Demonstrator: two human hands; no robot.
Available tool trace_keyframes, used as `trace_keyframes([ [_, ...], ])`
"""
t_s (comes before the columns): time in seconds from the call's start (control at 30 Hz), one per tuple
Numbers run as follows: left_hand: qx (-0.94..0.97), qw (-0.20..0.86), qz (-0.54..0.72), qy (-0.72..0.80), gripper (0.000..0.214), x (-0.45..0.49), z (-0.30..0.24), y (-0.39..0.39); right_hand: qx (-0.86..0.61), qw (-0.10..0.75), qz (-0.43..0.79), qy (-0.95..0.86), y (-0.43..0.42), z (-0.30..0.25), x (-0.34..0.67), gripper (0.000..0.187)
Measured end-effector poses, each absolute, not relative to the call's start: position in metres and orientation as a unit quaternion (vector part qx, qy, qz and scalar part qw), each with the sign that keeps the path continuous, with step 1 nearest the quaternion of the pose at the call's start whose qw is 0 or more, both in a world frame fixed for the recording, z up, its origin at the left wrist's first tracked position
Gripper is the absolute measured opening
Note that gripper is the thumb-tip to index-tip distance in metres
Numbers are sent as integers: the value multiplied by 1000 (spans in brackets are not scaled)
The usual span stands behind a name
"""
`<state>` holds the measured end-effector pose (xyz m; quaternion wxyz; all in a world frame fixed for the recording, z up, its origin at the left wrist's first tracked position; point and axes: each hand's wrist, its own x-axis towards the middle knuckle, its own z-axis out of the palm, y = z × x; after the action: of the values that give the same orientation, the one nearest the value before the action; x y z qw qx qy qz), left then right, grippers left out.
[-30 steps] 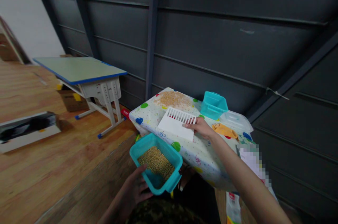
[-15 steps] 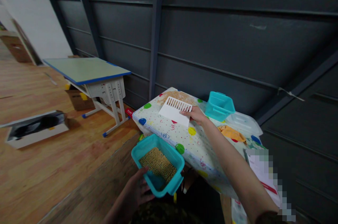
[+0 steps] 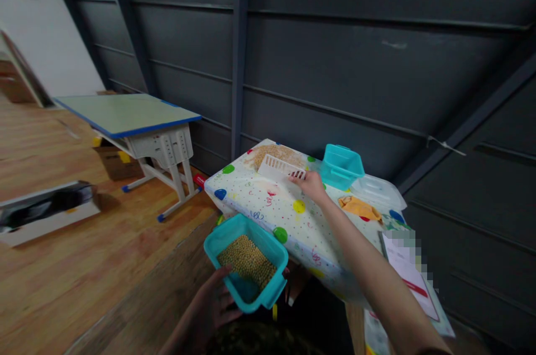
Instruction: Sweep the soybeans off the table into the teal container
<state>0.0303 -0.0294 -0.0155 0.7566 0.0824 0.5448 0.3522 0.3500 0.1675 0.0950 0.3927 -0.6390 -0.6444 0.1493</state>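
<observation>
My left hand (image 3: 215, 296) grips the near left side of a teal plastic tub (image 3: 266, 232), thumb over its rim and fingers beneath. Yellowish beans (image 3: 247, 260), which look like soybeans, cover part of the tub's bottom. It is held below the front edge of the table (image 3: 285, 207). In my right hand (image 3: 307, 181) is a white slotted scraper (image 3: 276, 169), pinched at its right end and tilted above the tabletop. Just behind the scraper lies a spread of pale brown grain (image 3: 276, 153), too small to name.
A second teal tub (image 3: 341, 168) stands at the table's back, beside a clear plastic lid (image 3: 381, 190) and an orange cloth (image 3: 359, 207). A clipboard with paper (image 3: 410, 277) is at the right. Leftward are a school desk (image 3: 129, 112) and an open white box (image 3: 50, 210) on the floor.
The scraper has tipped so its broad face shows less, and its slots look narrower. My left hand still holds the tub. The whole view has shifted slightly.
</observation>
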Motion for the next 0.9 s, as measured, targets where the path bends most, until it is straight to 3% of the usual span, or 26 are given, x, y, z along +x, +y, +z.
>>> trace_keyframes([
  [0.33, 107, 760, 353, 535, 36, 31, -8, -34, -655, 264, 26, -708, 138, 91, 310, 28],
  [0.5, 107, 764, 365, 522, 35, 30, -9, -35, -650, 221, 8, -727, 126, 89, 297, 27],
  [0.73, 97, 764, 365, 523, 35, 29, -11, -33, -637, 240, 9, -732, 116, 98, 289, 25],
  [0.9, 85, 767, 348, 532, 33, 29, -17, -28, -699, 255, -28, -668, 103, 106, 305, 34],
])
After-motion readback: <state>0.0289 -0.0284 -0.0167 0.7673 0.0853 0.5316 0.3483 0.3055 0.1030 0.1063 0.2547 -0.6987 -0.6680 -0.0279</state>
